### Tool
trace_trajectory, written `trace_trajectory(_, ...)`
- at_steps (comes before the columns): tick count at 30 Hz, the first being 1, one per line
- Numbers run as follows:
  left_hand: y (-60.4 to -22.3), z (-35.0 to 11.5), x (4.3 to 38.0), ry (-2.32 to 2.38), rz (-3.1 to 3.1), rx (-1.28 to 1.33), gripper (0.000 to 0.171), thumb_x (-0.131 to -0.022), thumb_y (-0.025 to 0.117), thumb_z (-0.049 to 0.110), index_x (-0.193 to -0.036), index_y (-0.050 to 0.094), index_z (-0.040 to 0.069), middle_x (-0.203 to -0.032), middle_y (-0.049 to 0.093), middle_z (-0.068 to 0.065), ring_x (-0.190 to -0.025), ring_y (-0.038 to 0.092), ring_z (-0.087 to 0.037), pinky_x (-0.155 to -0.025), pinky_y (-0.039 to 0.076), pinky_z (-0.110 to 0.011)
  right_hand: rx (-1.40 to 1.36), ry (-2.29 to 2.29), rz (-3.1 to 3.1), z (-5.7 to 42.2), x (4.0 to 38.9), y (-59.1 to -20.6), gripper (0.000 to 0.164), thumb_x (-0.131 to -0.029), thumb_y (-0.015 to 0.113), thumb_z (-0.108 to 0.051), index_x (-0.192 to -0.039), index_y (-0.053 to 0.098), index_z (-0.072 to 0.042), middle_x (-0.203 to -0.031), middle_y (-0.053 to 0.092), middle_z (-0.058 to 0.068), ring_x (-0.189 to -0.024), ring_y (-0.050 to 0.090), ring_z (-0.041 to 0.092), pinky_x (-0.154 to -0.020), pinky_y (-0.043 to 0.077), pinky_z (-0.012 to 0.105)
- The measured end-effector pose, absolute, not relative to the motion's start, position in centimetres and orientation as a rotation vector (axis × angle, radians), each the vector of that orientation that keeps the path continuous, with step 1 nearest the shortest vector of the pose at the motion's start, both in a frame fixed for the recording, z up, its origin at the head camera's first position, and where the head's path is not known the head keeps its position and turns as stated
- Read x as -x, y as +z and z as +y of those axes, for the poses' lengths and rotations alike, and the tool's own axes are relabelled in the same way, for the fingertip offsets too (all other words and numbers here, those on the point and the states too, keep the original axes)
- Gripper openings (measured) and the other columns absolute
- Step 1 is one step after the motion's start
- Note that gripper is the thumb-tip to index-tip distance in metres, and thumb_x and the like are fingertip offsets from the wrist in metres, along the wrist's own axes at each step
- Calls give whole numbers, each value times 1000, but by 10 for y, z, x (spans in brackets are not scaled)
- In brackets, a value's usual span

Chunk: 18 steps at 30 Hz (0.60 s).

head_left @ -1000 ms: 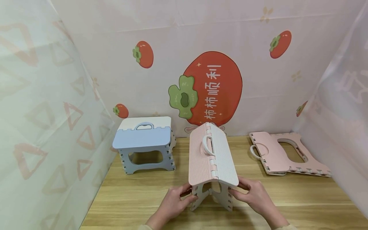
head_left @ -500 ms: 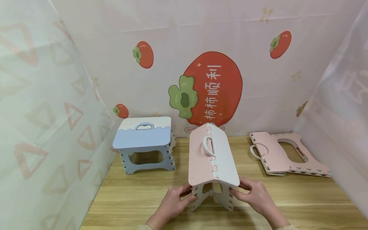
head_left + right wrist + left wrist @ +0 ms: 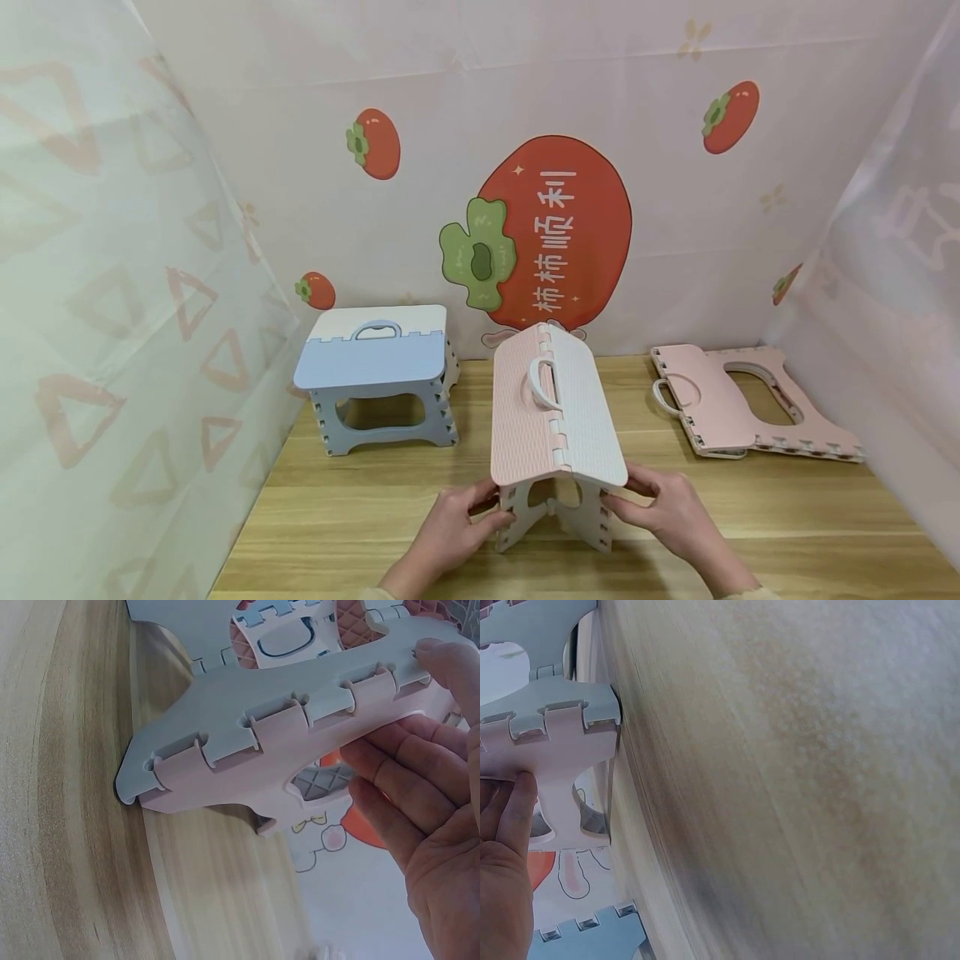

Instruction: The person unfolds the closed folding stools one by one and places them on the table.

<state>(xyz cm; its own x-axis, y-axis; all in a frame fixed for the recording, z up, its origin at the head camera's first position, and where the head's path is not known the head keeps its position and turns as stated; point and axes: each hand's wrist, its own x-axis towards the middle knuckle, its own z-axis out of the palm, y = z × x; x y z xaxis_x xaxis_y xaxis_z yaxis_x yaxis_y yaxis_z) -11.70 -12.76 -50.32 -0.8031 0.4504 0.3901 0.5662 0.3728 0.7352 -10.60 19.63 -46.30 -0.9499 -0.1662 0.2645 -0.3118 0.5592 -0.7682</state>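
Note:
A pink-and-white folding stool (image 3: 519, 425) stands partly spread on the table. Its two top halves slope down from the middle hinge like a roof, and a white carrying handle (image 3: 536, 385) lies along that ridge. On the left, my left hand (image 3: 453, 527) grips the stool's near left leg edge, thumb in front and fingers on the outer side. My right hand (image 3: 667, 510) holds the right leg edge the same way. In the right wrist view, its thumb (image 3: 442, 664) lies on the pale grey end panel and its fingers are against the pink side panel (image 3: 247, 761).
A blue-and-white folding stool (image 3: 375, 362) stands fully set up at the back left. Folded flat, a pink stool (image 3: 716, 408) lies at the back right. Printed sheets (image 3: 300, 200) hang behind and at both sides of the wooden table (image 3: 337, 517).
The stool's right side has swung slightly outward to the right, so its roof shape is a little flatter. My right hand has shifted slightly right with it; the left hand stays put.

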Motion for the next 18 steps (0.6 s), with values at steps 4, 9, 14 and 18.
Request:
trace_trajectory(4,-505,-128,117,-1406,-2493,928,44,-97,72,28,-132,65,3,-119,74,-13,-104,74,-22,-81,63,-35,-417,1335,-2618,197,106,-463,38,-82,87,-22,-115,77,-9,-98,80,-1,-95,72,7,-76,62,32)
trace_trajectory(9,-505,-129,118,-1407,-2495,924,44,-97,72,29,-132,66,4,-118,75,-12,-104,73,-21,-81,63,-34,-408,1340,-2629,198,106,-462,37,-82,87,-24,-115,78,-11,-97,79,-4,-95,72,6,-76,62,31)
trace_trajectory(14,-505,-129,117,-1419,-2486,931,44,-97,72,28,-133,65,4,-117,75,-12,-104,73,-21,-80,63,-35,-416,1334,-2632,199,106,-462,37,-83,86,-24,-116,78,-11,-97,79,-5,-96,72,6,-76,62,31)
trace_trajectory(18,-505,-129,117,-1420,-2483,932,43,-97,72,27,-133,65,5,-118,74,-12,-104,73,-21,-80,63,-35,-421,1337,-2633,199,106,-461,37,-83,86,-24,-116,77,-11,-97,79,-5,-96,72,7,-75,62,31)
